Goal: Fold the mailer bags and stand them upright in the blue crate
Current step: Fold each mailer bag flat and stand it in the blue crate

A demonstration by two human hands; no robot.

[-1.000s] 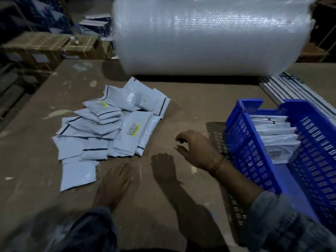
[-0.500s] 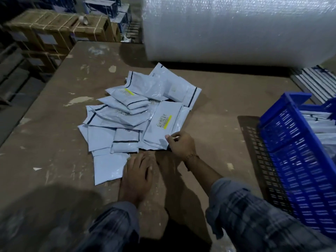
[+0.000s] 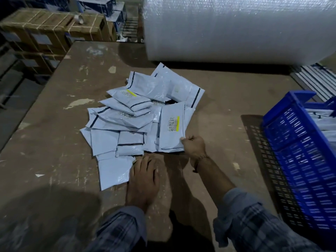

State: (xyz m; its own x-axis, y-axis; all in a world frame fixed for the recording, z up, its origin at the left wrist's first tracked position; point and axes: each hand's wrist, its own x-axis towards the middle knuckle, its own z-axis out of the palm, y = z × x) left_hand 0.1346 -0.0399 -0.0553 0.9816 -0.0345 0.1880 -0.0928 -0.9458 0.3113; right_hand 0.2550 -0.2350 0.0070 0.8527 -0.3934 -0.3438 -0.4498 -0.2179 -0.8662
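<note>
Pinching the near right corner of a labelled mailer bag, the right hand curls its fingers round that edge. The left hand lies flat, fingers straight, on the table, touching another bag. The pinched bag's long axis runs away from the person, atop the pile. The blue crate at right holds pale bags.

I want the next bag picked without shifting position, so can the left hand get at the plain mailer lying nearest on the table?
Probably yes: the left hand lies flat beside the plain mailer, fingertips at its edge, with nothing over it.
</note>
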